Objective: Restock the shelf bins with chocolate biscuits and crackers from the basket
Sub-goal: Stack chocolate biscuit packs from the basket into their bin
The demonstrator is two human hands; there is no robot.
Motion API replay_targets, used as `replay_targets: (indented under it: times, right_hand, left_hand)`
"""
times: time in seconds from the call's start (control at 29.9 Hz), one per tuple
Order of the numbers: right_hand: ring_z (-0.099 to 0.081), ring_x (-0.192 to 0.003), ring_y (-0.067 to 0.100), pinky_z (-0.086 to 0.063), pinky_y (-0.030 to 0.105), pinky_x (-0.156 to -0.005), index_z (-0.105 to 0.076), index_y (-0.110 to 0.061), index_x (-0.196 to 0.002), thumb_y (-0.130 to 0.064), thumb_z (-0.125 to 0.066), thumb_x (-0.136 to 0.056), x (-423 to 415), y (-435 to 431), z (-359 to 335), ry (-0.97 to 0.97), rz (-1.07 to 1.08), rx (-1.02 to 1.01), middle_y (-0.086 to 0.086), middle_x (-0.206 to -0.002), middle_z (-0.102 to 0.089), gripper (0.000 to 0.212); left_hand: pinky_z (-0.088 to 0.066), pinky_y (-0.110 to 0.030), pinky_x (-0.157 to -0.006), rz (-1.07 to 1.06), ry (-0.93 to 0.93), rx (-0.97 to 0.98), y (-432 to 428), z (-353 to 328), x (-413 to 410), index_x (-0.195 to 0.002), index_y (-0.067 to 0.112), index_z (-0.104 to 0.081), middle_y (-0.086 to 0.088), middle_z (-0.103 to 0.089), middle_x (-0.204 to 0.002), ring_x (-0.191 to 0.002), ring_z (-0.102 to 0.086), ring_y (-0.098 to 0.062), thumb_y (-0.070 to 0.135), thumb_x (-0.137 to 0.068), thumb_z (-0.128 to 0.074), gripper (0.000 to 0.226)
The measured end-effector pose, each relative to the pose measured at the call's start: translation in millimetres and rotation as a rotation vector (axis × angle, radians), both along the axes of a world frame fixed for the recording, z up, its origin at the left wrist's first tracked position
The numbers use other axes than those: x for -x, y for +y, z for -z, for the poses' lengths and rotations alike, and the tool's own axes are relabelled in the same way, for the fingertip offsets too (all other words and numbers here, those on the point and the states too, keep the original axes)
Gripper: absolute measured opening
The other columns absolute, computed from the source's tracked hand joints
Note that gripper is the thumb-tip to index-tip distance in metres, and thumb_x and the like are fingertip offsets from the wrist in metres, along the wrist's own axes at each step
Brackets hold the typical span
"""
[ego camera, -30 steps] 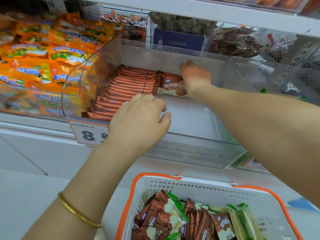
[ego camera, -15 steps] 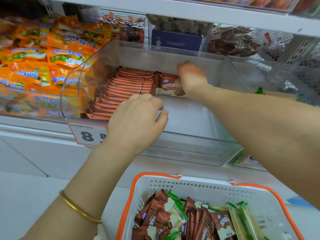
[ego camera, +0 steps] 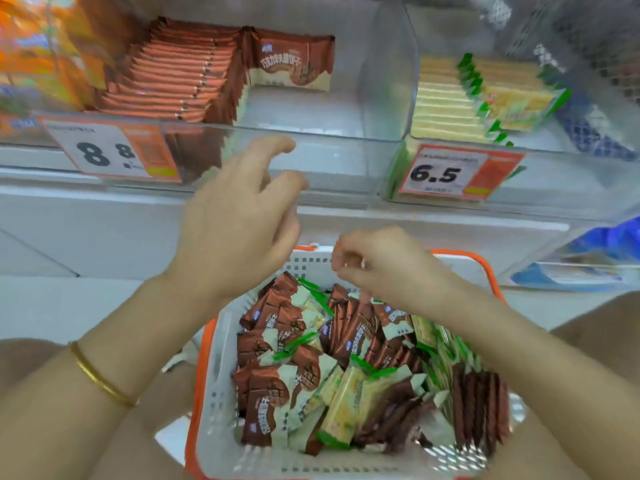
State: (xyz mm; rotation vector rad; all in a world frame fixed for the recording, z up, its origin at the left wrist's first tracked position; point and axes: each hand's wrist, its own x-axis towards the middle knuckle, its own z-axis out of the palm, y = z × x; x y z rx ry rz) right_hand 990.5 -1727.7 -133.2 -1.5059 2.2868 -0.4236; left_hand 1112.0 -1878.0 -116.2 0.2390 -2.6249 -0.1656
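Note:
A white basket [ego camera: 221,403] with an orange rim sits below me, full of brown chocolate biscuit packs [ego camera: 266,407] and green-edged cracker packs [ego camera: 341,410]. Above it a clear shelf bin [ego camera: 311,157] holds a row of brown biscuit packs [ego camera: 173,77] on its left and one pack [ego camera: 294,67] standing face-out at the back. A second clear bin [ego camera: 450,147] to the right holds cracker packs [ego camera: 446,98]. My left hand [ego camera: 239,220] hovers in front of the biscuit bin, fingers loosely spread, empty. My right hand [ego camera: 377,265] hangs over the basket's far end, fingers curled, holding nothing I can see.
Price tags [ego camera: 110,150] reading 8.8 and 6.5 [ego camera: 453,174] hang on the bin fronts. Orange snack bags [ego camera: 38,53] fill the bin at far left. A white shelf ledge [ego camera: 104,202] runs under the bins. A blue object [ego camera: 609,240] lies at right.
Both hands have come out of the biscuit bin and dropped toward the basket. The right hand let go of the face-out pack. The view has tilted down.

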Motion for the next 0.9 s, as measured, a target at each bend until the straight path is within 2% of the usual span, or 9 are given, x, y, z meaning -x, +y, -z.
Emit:
replay_targets:
  times: [0.07,0.13,0.27,0.33,0.4,0.5,0.7,0.8,0.9]
  right_hand:
    - [-0.057,-0.075,0.01,-0.041,0.024,-0.065,-0.062,-0.017,-0.103,-0.01,-0.05,-0.092,14,10,62,0.031,-0.026,-0.232,-0.004,-0.091,-0.059,0.017]
    - [-0.057,-0.099,0.022,-0.044,0.03,-0.076,-0.06,-0.016,-0.111,-0.008,-0.05,-0.091,27,14,115,0.087,-0.07,-0.338,0.003,-0.108,-0.058,0.023]
    - [-0.048,-0.113,0.027,-0.046,0.04,-0.085,-0.055,-0.018,-0.121,-0.009,-0.054,-0.089,35,28,182,0.342,-0.313,-0.483,0.006,-0.119,-0.052,0.033]
    - [-0.043,-0.117,0.029,-0.042,0.044,-0.095,-0.049,-0.02,-0.128,-0.011,-0.056,-0.088,35,36,195,0.418,-0.348,-0.491,0.007,-0.125,-0.047,0.042]
    - [-0.041,-0.118,0.03,-0.037,0.045,-0.098,-0.047,-0.022,-0.129,-0.011,-0.059,-0.085,36,42,202,0.475,-0.344,-0.465,0.009,-0.127,-0.044,0.047]
    - [-0.039,-0.119,0.031,-0.033,0.045,-0.098,-0.051,-0.022,-0.126,-0.011,-0.062,-0.082,36,44,207,0.538,-0.362,-0.397,0.01,-0.128,-0.044,0.047]
    - [-0.042,-0.118,0.029,-0.031,0.045,-0.104,-0.052,-0.019,-0.124,-0.011,-0.061,-0.086,38,42,202,0.515,-0.396,-0.445,0.005,-0.122,-0.05,0.039]
    - [-0.05,-0.107,0.025,-0.039,0.037,-0.094,-0.057,-0.016,-0.116,-0.018,-0.059,-0.09,44,32,173,0.35,-0.367,-0.446,0.006,-0.116,-0.049,0.026]
    - [-0.054,-0.099,0.023,-0.044,0.035,-0.084,-0.056,-0.014,-0.116,-0.024,-0.058,-0.092,49,20,130,0.121,-0.294,-0.357,0.005,-0.113,-0.051,0.026]
  left_hand:
    - [-0.048,-0.04,-0.056,0.028,0.006,0.01,10,10,2,-0.102,0.0,-0.064,-0.023,-0.052,-0.127,-0.083,-0.056,-0.032,0.005,-0.078,-0.053,0.027]
    - [-0.051,-0.042,-0.059,0.068,-0.067,-0.015,21,26,5,-0.102,0.003,-0.064,-0.018,-0.057,-0.12,-0.091,-0.058,-0.034,0.012,-0.081,-0.047,0.029]
    - [-0.052,-0.037,-0.052,0.195,-0.352,0.014,42,69,14,-0.091,0.007,-0.069,-0.012,-0.063,-0.104,-0.088,-0.063,-0.032,0.022,-0.082,-0.038,0.036]
    - [-0.052,-0.038,-0.061,0.202,-0.449,0.014,49,81,20,-0.098,0.007,-0.068,-0.011,-0.061,-0.111,-0.098,-0.061,-0.031,0.018,-0.086,-0.041,0.031]
    - [-0.049,-0.037,-0.077,0.161,-0.521,0.009,51,91,25,-0.119,0.012,-0.06,-0.005,-0.05,-0.128,-0.116,-0.05,-0.024,0.021,-0.095,-0.042,0.031]
    - [-0.046,-0.033,-0.085,0.145,-0.613,0.014,51,95,31,-0.129,0.018,-0.052,0.0,-0.043,-0.133,-0.122,-0.042,-0.018,0.026,-0.098,-0.038,0.035]
    - [-0.047,-0.036,-0.088,0.133,-0.685,-0.03,43,104,36,-0.126,0.018,-0.053,0.0,-0.047,-0.126,-0.118,-0.043,-0.017,0.027,-0.098,-0.04,0.033]
    - [-0.043,-0.037,-0.096,0.124,-0.723,-0.144,41,106,35,-0.129,0.019,-0.052,-0.001,-0.048,-0.126,-0.12,-0.042,-0.017,0.03,-0.097,-0.046,0.034]
    - [-0.04,-0.034,-0.101,0.111,-0.769,-0.38,40,102,32,-0.133,0.02,-0.048,-0.001,-0.049,-0.131,-0.121,-0.045,-0.017,0.034,-0.093,-0.055,0.043]
